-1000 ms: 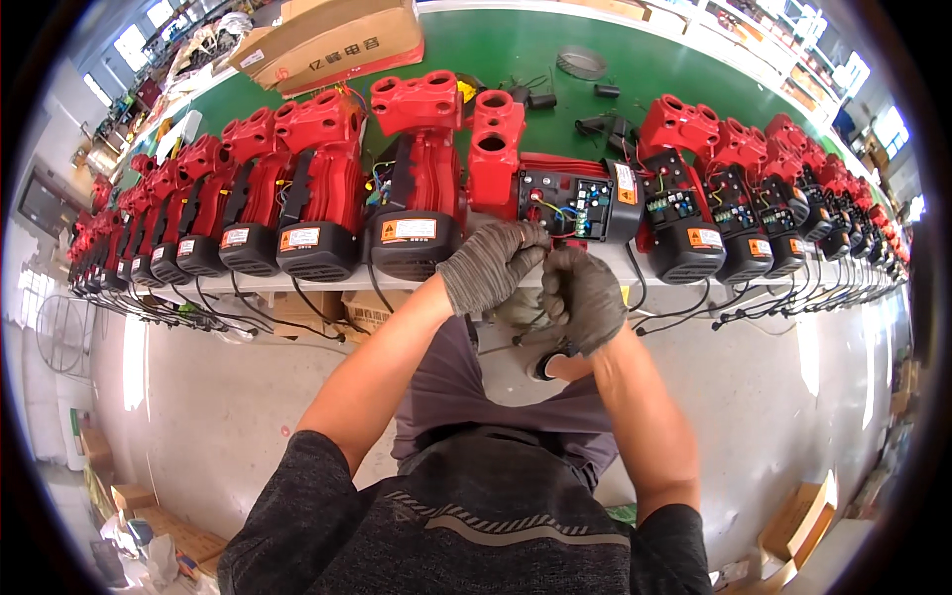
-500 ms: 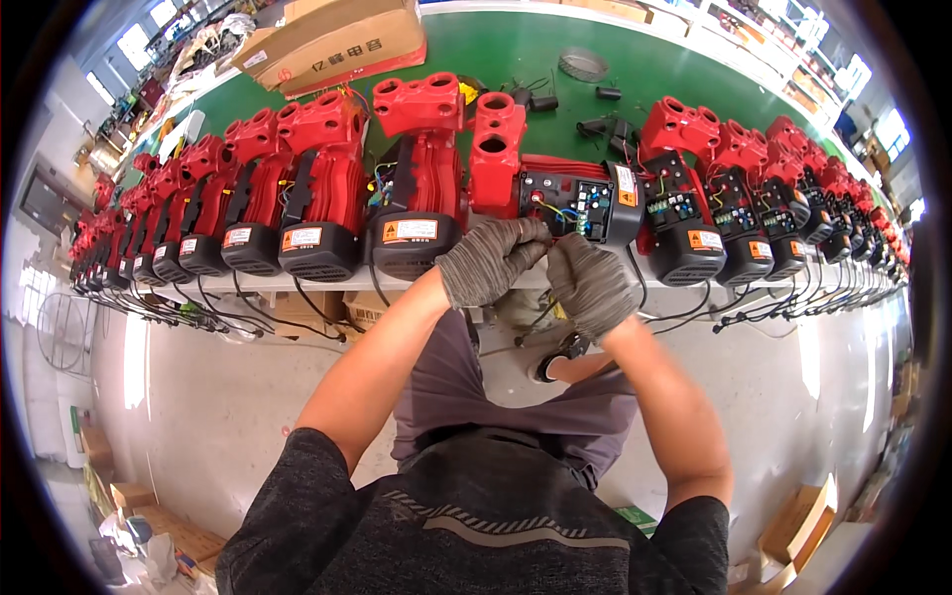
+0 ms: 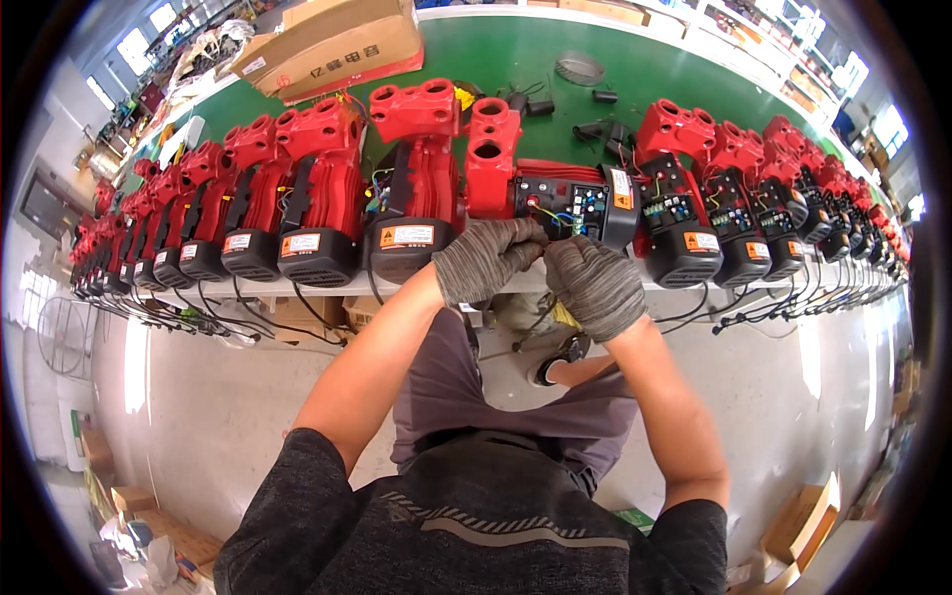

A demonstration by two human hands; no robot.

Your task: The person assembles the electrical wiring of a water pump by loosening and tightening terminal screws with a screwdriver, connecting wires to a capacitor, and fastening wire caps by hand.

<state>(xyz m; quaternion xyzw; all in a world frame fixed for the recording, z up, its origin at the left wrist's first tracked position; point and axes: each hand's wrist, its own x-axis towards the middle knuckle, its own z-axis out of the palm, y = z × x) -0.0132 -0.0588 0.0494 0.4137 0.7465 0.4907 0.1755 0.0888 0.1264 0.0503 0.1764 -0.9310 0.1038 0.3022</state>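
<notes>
In front of me a red pump (image 3: 490, 149) lies sideways on the bench, its black end cap (image 3: 622, 205) to the right. Its control box is uncovered and shows a circuit board (image 3: 585, 213) with blue and yellow-green wires. My left hand (image 3: 488, 262), in a grey knit glove, is closed with the fingertips pinched at the front edge of this box. My right hand (image 3: 598, 288), gloved alike, is closed just beside it, fingertips almost meeting the left ones. Whatever the fingertips hold is hidden or too small to make out.
Rows of red pumps (image 3: 322, 198) line the bench edge on the left, and more with uncovered boards (image 3: 674, 210) stand on the right. Black power cables (image 3: 729, 319) hang off the edge. Behind, the green bench top (image 3: 486, 50) carries a cardboard box (image 3: 332, 50) and small black parts.
My right hand has turned slightly and moved a little towards me and to the right. The left hand stays pinched at the box edge. The pump appears slightly further left.
</notes>
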